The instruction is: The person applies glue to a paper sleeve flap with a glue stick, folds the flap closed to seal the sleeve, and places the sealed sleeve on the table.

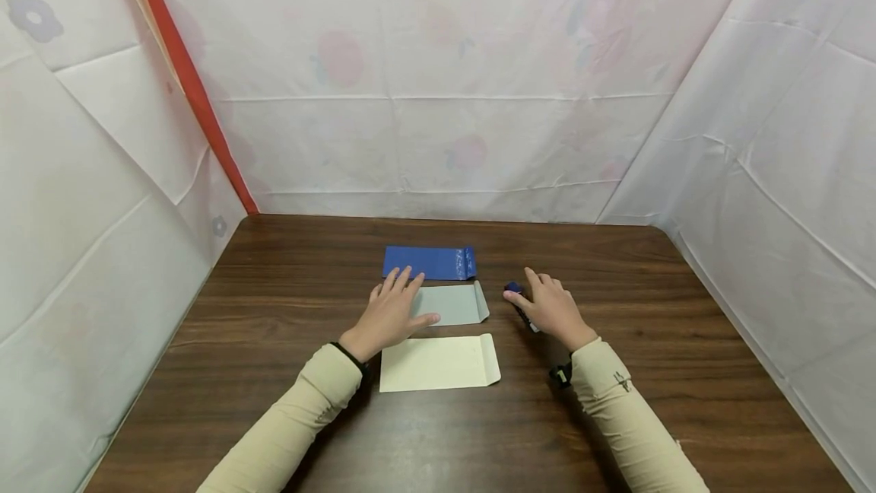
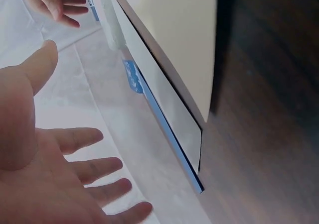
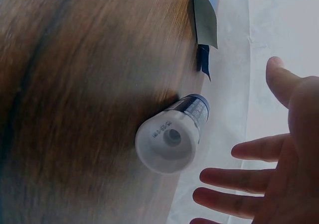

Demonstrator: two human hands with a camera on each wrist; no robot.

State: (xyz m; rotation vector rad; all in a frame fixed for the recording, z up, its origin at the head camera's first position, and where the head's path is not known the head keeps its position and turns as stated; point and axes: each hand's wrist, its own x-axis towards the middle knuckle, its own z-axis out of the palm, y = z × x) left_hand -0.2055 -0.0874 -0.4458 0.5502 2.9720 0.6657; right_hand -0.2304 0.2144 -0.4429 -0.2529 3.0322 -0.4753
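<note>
Three envelopes lie in a column on the table, flaps folded out to the right: a blue envelope [image 1: 424, 263] at the back, a pale grey-green envelope [image 1: 448, 306] in the middle and a cream envelope [image 1: 434, 364] nearest. The blue one's flap has whitish, shiny patches. My left hand [image 1: 388, 316], fingers spread, hovers over the left end of the grey-green envelope and hides it. Right of the envelopes a glue stick [image 3: 167, 142] lies on its side, its white base and blue label showing in the right wrist view. My right hand [image 1: 554, 312] is above it, fingers extended, holding nothing.
The brown wooden table [image 1: 274, 402] has white patterned cloth [image 1: 424, 82] hanging behind it and along both sides. A red strip [image 1: 192, 90] runs down the cloth at the back left corner.
</note>
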